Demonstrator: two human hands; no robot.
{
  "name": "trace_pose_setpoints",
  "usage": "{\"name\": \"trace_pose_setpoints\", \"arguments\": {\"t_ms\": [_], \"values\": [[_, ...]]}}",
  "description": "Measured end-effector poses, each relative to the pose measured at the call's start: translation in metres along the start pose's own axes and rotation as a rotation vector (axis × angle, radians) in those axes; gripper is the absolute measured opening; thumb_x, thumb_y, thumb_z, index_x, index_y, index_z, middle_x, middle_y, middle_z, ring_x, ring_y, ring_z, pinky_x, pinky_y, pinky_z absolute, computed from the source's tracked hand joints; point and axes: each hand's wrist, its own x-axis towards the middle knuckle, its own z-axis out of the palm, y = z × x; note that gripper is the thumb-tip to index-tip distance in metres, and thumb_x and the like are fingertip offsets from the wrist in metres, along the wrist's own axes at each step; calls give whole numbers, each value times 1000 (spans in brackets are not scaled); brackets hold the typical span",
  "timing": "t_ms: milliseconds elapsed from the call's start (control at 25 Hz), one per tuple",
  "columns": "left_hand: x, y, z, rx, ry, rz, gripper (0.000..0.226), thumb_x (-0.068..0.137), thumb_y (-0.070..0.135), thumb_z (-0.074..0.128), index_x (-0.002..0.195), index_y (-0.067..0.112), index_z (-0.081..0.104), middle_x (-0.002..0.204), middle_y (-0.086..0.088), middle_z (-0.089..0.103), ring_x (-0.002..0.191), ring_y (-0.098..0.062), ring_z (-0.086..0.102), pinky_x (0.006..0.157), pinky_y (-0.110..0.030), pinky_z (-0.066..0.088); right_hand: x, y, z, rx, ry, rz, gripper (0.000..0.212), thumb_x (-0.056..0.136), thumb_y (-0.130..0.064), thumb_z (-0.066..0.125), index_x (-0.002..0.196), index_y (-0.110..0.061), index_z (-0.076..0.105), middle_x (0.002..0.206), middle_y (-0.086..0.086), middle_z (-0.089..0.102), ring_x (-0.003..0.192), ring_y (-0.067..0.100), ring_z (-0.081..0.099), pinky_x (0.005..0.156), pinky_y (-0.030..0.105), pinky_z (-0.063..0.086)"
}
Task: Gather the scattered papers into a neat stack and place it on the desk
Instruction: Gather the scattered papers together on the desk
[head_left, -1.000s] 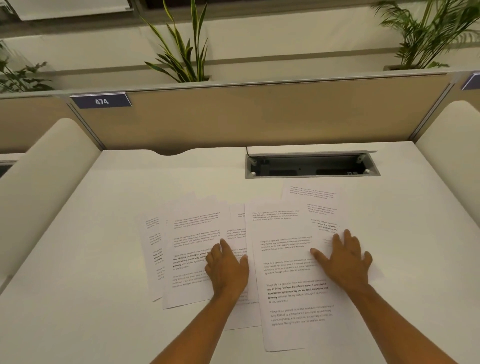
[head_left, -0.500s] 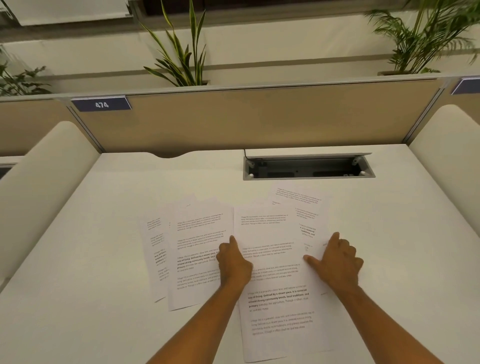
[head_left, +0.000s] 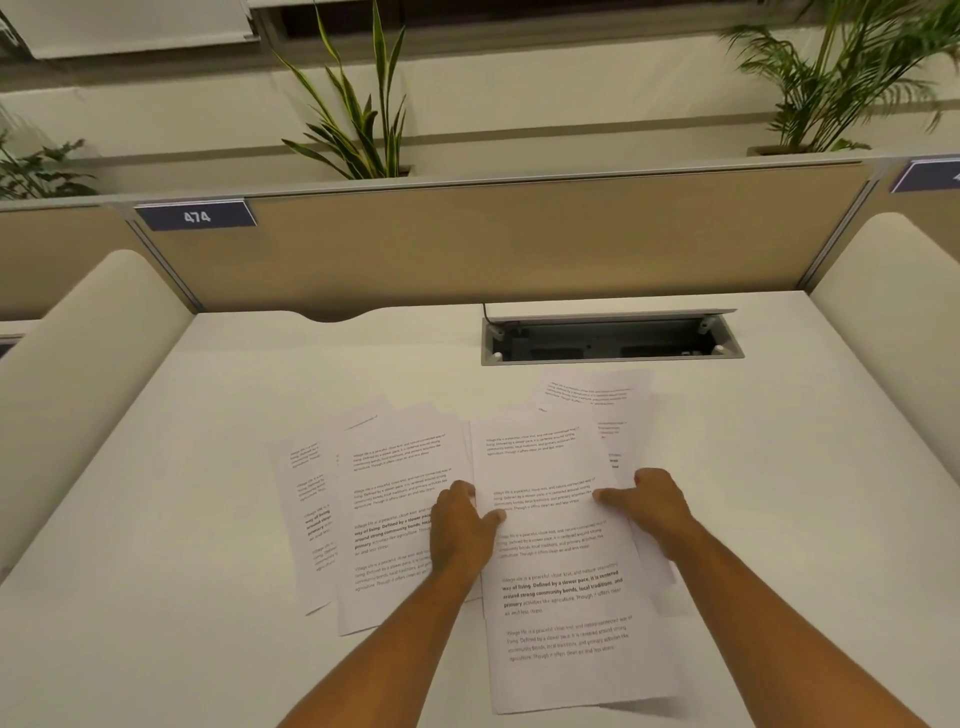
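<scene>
Both hands (head_left: 563, 512) pinching flat printed sheet (head_left: 563, 566), smooth white desk (head_left: 208, 519)

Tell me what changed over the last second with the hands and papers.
Both hands slid inward. The right hand pushed the right-side sheets left under the front sheet; the left hand curled at its left edge. The left sheets and cable box stayed put.

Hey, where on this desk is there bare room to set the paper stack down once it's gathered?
The white desk is bare left of the printed white paper sheets, and right of them toward the cream side panel. A strip lies free between the sheets and the grey cable tray. The middle is crowded: left hand and right hand press overlapping sheets.
</scene>
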Motion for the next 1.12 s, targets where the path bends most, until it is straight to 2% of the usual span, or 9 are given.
{"name": "trace_pose_setpoints", "arguments": {"t_ms": [160, 280, 520, 640, 760, 880, 960, 1000, 1120], "values": [[0, 1, -2, 93, -3, 51, 39, 93, 43, 79, 120, 19, 64, 122, -3, 63, 111, -21, 60, 89, -33, 54, -6, -6, 9, 81, -163, 38, 32, 80, -1, 84, 105, -7, 65, 106, 14, 76, 91, 35, 75, 78, 47, 65], [5, 3, -6, 37, -47, 60, 35, 95, 41, 76, 120, 18, 69, 127, -6, 66, 115, -21, 64, 92, -33, 55, -11, -8, 1, 26, -150, 0, 33, 87, -1, 78, 117, -7, 66, 108, 13, 76, 94, 35, 74, 84, 46, 62], [4, 15, -18, -489, -266, -93, 72, 89, 42, 84, 147, 17, 49, 133, -6, 68, 114, -24, 70, 94, -40, 59, -22, -11, -45, 389, -340, -60, 34, 90, -6, 78, 123, -8, 72, 113, 18, 80, 101, 41, 78, 89, 60, 61], [2, 16, -16, -729, -451, -82, 48, 95, 20, 80, 139, 11, 63, 124, -7, 80, 109, -28, 79, 91, -43, 65, -26, -4, -48, 257, -336, -115, 36, 88, -19, 82, 123, -14, 73, 112, 10, 82, 99, 35, 79, 85, 57, 64], [-1, 18, -4, -481, -332, -5, 27, 98, 25, 76, 121, 11, 75, 115, -3, 81, 98, -20, 78, 86, -38, 66, -27, 3, -41, 196, -233, -124, 47, 85, -16, 85, 126, -26, 64, 112, 3, 80, 95, 30, 80, 67, 44, 66], [-5, 22, 1, -370, -218, -4, 25, 99, 36, 74, 83, 17, 68, 84, 4, 72, 75, -11, 69, 64, -21, 54, -28, -1, -30, 64, -176, -135, 43, 90, -6, 75, 127, -22, 61, 117, 4, 76, 94, 25, 76, 59, 37, 63], [-9, 29, -2, -394, -257, 43, 10, 99, 21, 74, 108, 18, 72, 104, 2, 76, 95, -16, 74, 77, -28, 62, -30, -5, -26, -2, -130, -181, 36, 94, -6, 70, 128, -16, 64, 121, 8, 75, 96, 24, 74, 69, 38, 64], [-10, 36, -6, -412, -263, 77, 25, 99, 13, 73, 123, 16, 70, 117, -1, 77, 104, -20, 74, 88, -36, 64, -34, -11, -26, 0, -95, -228, 35, 96, -6, 68, 130, -14, 65, 122, 9, 75, 97, 23, 74, 76, 40, 65], [-14, 61, -29, -545, -121, 195, 22, 100, 15, 73, 120, 24, 73, 116, 0, 81, 96, -18, 79, 81, -37, 69, -55, -36, -39, 121, 47, -453, 25, 98, -15, 70, 121, -25, 69, 114, 0, 78, 89, 13, 77, 70, 31, 66]]}}
